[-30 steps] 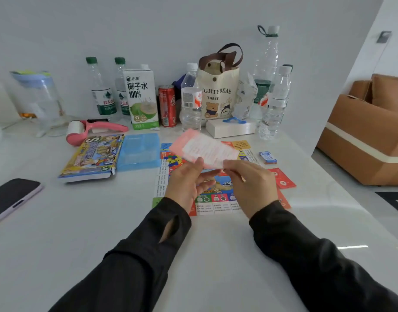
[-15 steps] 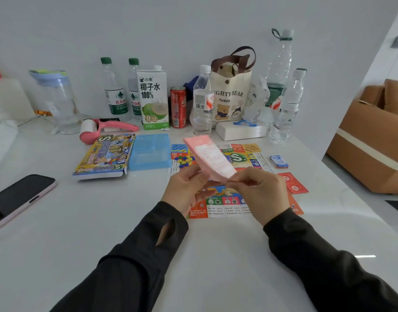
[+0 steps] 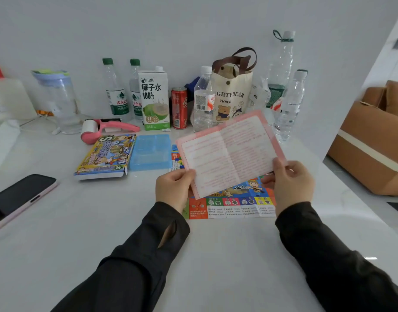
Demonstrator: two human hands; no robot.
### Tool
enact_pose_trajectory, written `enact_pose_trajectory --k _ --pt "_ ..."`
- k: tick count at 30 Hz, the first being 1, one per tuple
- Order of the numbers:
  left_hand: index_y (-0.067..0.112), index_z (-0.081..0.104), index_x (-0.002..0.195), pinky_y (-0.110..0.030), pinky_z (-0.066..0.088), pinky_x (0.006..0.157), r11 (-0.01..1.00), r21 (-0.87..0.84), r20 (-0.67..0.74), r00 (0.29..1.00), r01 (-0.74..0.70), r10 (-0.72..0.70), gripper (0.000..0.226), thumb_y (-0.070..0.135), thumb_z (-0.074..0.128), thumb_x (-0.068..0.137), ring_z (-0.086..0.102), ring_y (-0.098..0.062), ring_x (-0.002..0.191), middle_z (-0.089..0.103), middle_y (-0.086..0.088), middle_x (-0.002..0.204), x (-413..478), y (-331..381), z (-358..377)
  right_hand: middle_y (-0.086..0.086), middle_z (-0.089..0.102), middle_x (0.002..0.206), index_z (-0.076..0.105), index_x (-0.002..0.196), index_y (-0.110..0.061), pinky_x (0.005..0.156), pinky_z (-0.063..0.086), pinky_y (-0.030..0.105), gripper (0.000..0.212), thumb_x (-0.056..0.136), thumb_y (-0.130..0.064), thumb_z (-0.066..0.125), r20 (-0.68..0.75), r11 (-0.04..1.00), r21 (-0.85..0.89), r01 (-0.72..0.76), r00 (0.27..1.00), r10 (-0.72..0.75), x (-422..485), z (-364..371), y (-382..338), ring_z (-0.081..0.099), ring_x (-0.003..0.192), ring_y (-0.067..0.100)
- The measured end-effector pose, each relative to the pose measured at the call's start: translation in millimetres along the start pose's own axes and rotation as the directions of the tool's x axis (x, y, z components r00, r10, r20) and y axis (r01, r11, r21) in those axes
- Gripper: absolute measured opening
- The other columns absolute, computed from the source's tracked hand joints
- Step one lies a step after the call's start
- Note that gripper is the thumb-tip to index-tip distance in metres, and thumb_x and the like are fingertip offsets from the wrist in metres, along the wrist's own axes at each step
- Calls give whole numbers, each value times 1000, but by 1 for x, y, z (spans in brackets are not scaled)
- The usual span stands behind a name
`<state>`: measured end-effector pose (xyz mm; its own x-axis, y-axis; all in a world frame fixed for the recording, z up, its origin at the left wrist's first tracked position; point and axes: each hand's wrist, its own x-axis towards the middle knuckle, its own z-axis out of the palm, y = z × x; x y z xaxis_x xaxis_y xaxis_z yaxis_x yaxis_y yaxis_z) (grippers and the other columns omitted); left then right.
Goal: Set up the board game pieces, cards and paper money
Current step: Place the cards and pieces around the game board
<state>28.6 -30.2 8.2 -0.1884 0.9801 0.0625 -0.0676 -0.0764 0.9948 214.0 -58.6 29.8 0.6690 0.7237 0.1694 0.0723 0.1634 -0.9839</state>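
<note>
**Pink sheet held spread above the board**

The pink printed sheet is pinched at its lower left corner by the left hand and at its lower right edge by the right hand. It is held spread and tilted, a crease down its middle, above the game board, which lies flat on the white table. The print is too blurred to be read. Just left of the board a blue tray is set, with the game box beside it. A phone lies near the left edge.
</note>
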Motion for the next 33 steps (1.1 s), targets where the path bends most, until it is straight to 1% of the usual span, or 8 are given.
enact_pose_trajectory --k 8,14,17,21,24,26,28,33 --pt "26 60 64 -9 46 49 973 203 15 994 -105 104 25 20 61 88 61 -6 65 59 18 69 -5 2 0 10 58 73 51 76 -10 54 48 29 20 95 -18 50 55 941 208 -267 964 261 4 -2 -2 53 54 19" --pt "22 62 64 -16 51 55 983 168 33 998 -67 62 23 19 64 86 63 -8 63 62 14 68 -5 4 -1 3 61 67 50 79 -10 54 50 24 17 95 -11 44 370 751 478 -455 880 298 9 -5 -5 59 58 15" --pt "20 62 63 -20 53 58 978 194 24 997 -71 67 23 20 64 86 64 -10 64 63 12 68 -6 4 0 4 67 82 66 87 -9 74 52 30 20 74 -24 68 602 673 477 -565 768 219 8 -5 -5 62 81 19" --pt "20 62 64 -14 50 52 974 218 38 998 -62 55 23 22 63 87 64 -7 60 63 13 67 -8 5 0 6 70 99 75 91 -12 78 54 33 51 86 -47 38 743 766 283 -578 637 205 5 -5 -3 66 92 21" --pt "19 64 65 -13 50 50 983 175 85 996 -50 35 21 20 63 86 64 -6 54 65 11 67 -10 8 1 5 68 96 61 110 -10 63 53 27 34 83 -29 52 671 902 148 -406 711 210 6 -1 3 64 82 17" --pt "17 65 67 -12 49 48 996 87 149 989 -36 23 19 14 63 86 63 -3 50 65 9 66 -15 11 3 3 70 81 70 89 -11 56 50 22 17 84 -13 54 672 921 113 -372 711 204 3 0 3 63 70 15" --pt "16 66 70 -14 50 49 998 48 200 980 -30 20 19 12 59 88 64 -4 53 67 6 67 -18 13 5 6 71 73 71 62 -10 53 52 23 35 88 0 50 675 911 98 -401 699 235 0 -1 3 66 64 18" --pt "9 68 77 -26 55 54 965 -206 258 960 162 -106 40 30 41 97 66 -18 59 70 -7 66 -16 14 8 11 69 76 64 76 -2 52 52 22 15 88 -8 58 494 957 20 -291 835 243 3 -3 0 65 59 18"
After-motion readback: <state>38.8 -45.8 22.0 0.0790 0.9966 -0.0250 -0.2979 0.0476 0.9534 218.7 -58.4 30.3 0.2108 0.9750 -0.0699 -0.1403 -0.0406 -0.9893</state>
